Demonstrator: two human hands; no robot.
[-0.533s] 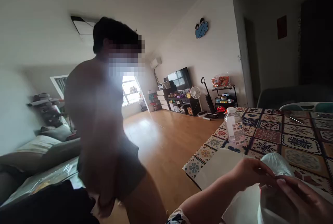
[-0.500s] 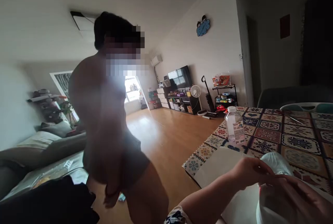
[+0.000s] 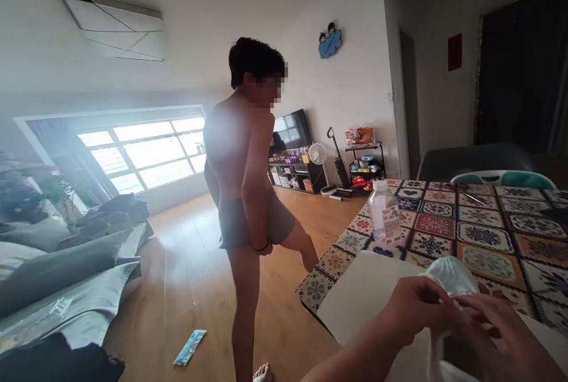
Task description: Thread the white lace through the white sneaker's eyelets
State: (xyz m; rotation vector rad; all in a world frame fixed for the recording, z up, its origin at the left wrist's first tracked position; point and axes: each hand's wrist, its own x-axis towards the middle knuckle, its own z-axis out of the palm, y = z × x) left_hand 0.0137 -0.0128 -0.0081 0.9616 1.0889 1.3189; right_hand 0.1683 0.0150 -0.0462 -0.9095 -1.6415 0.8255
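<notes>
By your patterned desk's [image 3: 432,226] near-left corner lies a smooth white sheet [image 3: 361,284]; behind, a clear, ridged plastic bottle [image 3: 378,216], label print illegible. Your left hand [image 3: 415,308] and right hand [image 3: 499,323] pinch thin, crumpled white material [image 3: 450,272] between them, above the near edge.

Past the left fingers [image 3: 437,291], the bottle [image 3: 384,215] obstructs; the tablecloth [image 3: 483,233] to its right seems free.
</notes>
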